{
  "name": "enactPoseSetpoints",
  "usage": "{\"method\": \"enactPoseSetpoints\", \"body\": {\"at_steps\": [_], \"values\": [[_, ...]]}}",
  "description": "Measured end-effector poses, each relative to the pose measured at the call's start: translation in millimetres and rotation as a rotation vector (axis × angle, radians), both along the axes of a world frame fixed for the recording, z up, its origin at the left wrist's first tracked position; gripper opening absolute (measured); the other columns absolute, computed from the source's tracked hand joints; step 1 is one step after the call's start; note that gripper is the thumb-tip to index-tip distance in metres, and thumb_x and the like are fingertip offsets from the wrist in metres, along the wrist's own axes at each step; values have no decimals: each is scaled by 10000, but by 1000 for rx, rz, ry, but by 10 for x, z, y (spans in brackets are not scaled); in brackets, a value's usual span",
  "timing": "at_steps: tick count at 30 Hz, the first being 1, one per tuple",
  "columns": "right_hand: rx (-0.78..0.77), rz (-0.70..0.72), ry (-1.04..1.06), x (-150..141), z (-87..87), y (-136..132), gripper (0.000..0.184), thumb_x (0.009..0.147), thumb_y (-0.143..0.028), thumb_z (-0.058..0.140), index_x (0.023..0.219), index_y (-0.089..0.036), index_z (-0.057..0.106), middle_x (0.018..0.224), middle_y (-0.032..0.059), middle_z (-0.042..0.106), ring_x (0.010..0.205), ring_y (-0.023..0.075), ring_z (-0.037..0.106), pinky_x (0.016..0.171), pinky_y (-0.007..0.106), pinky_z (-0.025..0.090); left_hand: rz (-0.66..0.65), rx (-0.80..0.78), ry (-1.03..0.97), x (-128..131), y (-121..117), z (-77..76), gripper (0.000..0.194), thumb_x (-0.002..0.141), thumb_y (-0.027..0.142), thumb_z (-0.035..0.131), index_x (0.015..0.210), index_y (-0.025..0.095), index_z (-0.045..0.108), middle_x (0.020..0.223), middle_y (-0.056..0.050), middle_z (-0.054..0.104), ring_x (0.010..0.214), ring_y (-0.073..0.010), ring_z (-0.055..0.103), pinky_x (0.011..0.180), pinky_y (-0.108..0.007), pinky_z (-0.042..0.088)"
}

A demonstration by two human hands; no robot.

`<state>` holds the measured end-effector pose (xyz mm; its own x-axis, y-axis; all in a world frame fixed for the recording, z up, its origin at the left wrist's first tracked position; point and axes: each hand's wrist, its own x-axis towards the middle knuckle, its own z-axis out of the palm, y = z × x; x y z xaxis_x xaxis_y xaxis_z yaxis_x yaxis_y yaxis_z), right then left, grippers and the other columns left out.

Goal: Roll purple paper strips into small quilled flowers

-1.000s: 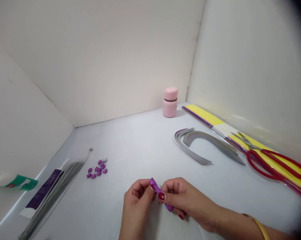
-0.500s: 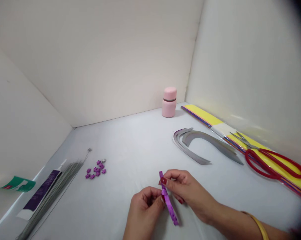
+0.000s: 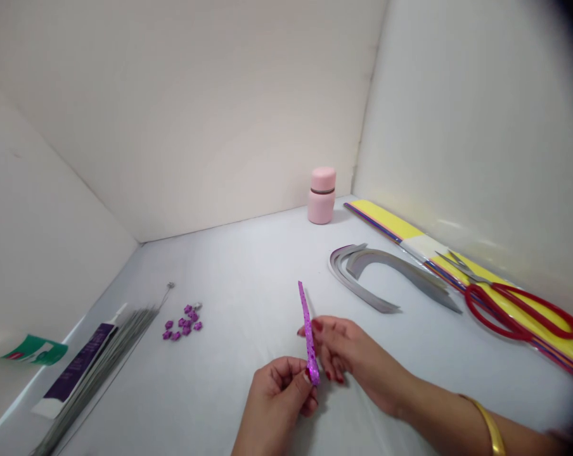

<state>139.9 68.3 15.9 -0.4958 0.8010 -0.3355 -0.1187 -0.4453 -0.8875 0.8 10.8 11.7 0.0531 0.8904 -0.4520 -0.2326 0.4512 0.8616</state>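
My left hand point(image 3: 279, 399) pinches the lower, folded end of a glittery purple paper strip point(image 3: 305, 310) between thumb and forefinger. From there the strip's free length points up and away over the table. My right hand point(image 3: 346, 351) is at the strip's middle, a fingertip behind it and the thumb at its right edge; its other fingers curl below. To the left lies a small cluster of folded purple paper stars point(image 3: 186, 323) with a silvery piece point(image 3: 197, 306) beside them.
Left are a bundle of thin wires point(image 3: 101, 373), a purple-and-white tube point(image 3: 80, 364) and a green-and-white item point(image 3: 34, 349). Right are curved grey strips point(image 3: 362, 291), red-handled scissors point(image 3: 500, 310) and a yellow-topped paper pack point(image 3: 386, 218). A pink flask point(image 3: 321, 206) stands by the back wall.
The strip's long end, which hung down toward me, now points up and away. My right thumb has shifted slightly right along it; my left hand stays at the fold.
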Motion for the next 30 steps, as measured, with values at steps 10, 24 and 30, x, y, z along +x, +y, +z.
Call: {"method": "enactPoseSetpoints", "body": {"at_steps": [10,24,30], "values": [[97,45,-90,-25,-47,-42,332,752,-469,587,758,-138,565,499,-61,488,401,47,381,397,172,241,13,82,8,46,-49,-106,309,671,425,651,644,118,621,550,-11,576,479,-103,477,497,-214,352],[136,39,-79,-26,-16,-64,302,744,-421,614,655,-147,520,511,-53,493,445,59,400,442,182,293,38,225,216,31,-69,-59,208,730,338,598,650,149,626,547,6,557,520,-120,460,508,-206,355],[140,-11,-69,-26,-47,-53,336,762,-466,579,681,-147,512,517,-46,517,434,56,398,441,179,297,19,133,111,48,-73,-76,240,716,377,602,666,143,607,568,-5,574,513,-120,486,511,-213,364]]}}
